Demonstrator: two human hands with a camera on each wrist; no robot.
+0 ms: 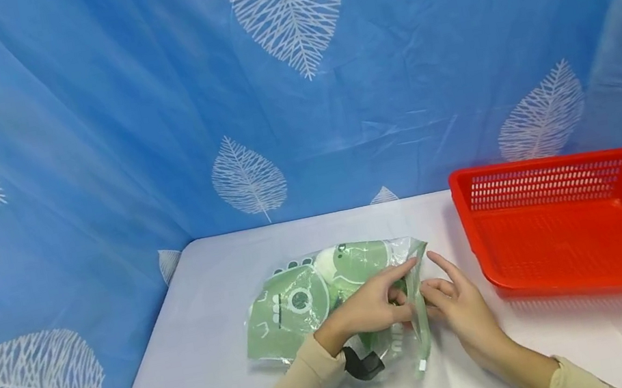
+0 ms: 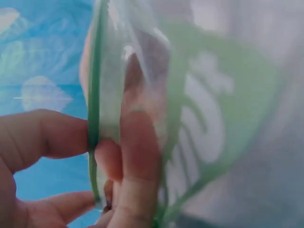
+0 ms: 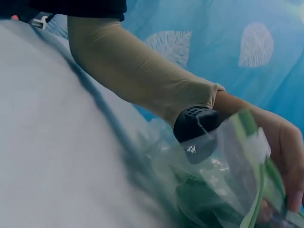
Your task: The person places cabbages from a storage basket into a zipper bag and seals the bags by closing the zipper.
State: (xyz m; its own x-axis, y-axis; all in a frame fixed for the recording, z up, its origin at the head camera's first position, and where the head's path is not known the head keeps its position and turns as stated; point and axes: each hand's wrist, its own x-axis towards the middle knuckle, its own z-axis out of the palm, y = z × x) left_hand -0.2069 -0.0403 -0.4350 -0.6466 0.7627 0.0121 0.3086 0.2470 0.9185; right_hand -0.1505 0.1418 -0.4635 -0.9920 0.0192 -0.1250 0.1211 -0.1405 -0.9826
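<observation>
A clear zip bag with green panels and white cartoon prints lies on the white table, something green and white inside it. Its green zip strip runs along the right end, with a white slider at the near end. My left hand grips the bag beside this strip. From the other side my right hand pinches the strip's edge, its index finger raised. Fingers on both sides of the green strip show close up in the left wrist view. The right wrist view shows the slider near my left hand.
A red plastic basket with slotted walls stands to the right of the hands. Blue curtains with white leaf prints hang behind and to the left of the white table. A black wrist camera sits on the left wrist.
</observation>
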